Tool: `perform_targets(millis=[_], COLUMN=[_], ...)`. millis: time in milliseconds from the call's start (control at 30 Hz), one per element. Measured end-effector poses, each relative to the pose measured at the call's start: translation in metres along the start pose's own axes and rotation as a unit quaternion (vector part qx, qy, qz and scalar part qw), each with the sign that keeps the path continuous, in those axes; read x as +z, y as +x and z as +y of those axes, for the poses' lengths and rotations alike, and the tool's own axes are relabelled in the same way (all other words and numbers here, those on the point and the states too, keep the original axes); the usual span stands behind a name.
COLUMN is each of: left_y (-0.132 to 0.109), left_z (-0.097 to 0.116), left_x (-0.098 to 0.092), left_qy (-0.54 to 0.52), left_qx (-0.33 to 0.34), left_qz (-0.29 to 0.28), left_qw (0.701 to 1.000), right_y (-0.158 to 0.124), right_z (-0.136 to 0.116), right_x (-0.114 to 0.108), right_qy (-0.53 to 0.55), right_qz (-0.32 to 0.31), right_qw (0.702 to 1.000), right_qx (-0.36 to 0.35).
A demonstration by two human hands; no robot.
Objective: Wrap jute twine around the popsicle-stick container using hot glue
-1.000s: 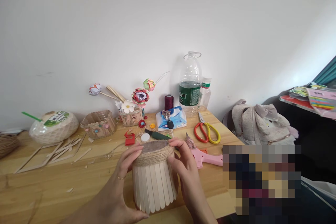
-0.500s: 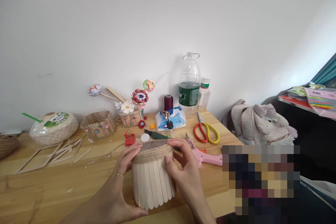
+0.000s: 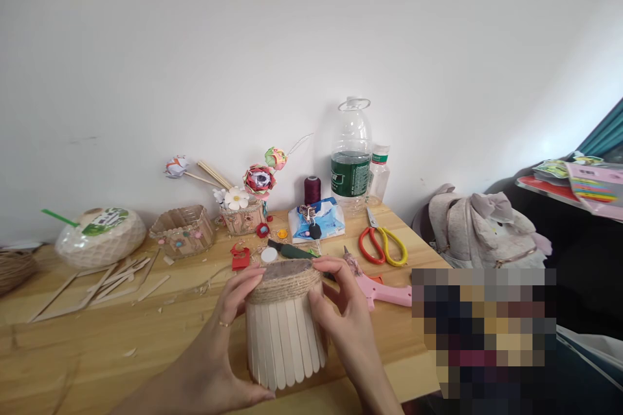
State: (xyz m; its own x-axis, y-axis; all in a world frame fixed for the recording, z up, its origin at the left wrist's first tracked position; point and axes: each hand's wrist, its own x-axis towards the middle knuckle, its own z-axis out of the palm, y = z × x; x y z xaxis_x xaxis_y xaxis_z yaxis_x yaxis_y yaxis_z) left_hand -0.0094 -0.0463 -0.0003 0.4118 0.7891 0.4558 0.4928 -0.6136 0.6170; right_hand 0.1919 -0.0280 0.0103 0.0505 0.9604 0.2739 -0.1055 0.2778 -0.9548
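Observation:
Between my two hands is a round pot covered in popsicle sticks (image 3: 286, 340), with twine wound around its narrower upper end. My left hand (image 3: 219, 343) grips it from the left, fingers at the twine band and thumb at the lower edge. On the other side my right hand (image 3: 343, 314) holds the twine end, thumb in front and fingers at the rim. The pot tilts slightly, its rounded stick tips facing down. Just behind my right hand lies a pink hot glue gun (image 3: 384, 292), partly hidden by that hand.
Scissors (image 3: 382, 243), a tissue pack (image 3: 318, 224) with keys and a thread spool (image 3: 312, 190) lie beyond. Large bottle (image 3: 351, 162) stands by the wall. Leftward are a stick basket (image 3: 182, 233), loose sticks (image 3: 111, 285), a wrapped coconut (image 3: 102, 240) and twine (image 3: 14, 272). A backpack (image 3: 487, 227) sits right.
The pot has shifted very slightly to the right in my hands. Both hands keep their hold, and the things on the table stay where they were.

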Motion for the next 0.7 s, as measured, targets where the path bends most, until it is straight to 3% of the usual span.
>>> perform_targets(millis=[367, 567, 700], left_y=[-0.0002, 0.0039, 0.0035], left_z=[-0.0006, 0.0048, 0.0058], left_x=[0.0018, 0.0007, 0.0004], left_qy=[-0.007, -0.015, -0.015], left_qx=[-0.033, -0.065, -0.052], left_qz=[-0.010, -0.017, -0.025], left_qw=[0.999, 0.998, 0.998], right_y=[-0.0002, -0.0036, -0.0038], right_z=[0.0033, 0.0052, 0.0045], right_x=[0.0061, 0.0054, 0.0049], right_qy=[-0.026, 0.028, 0.039], right_qz=[0.012, 0.001, 0.002], right_qw=[0.999, 0.999, 0.999], right_qx=[-0.017, 0.023, 0.032])
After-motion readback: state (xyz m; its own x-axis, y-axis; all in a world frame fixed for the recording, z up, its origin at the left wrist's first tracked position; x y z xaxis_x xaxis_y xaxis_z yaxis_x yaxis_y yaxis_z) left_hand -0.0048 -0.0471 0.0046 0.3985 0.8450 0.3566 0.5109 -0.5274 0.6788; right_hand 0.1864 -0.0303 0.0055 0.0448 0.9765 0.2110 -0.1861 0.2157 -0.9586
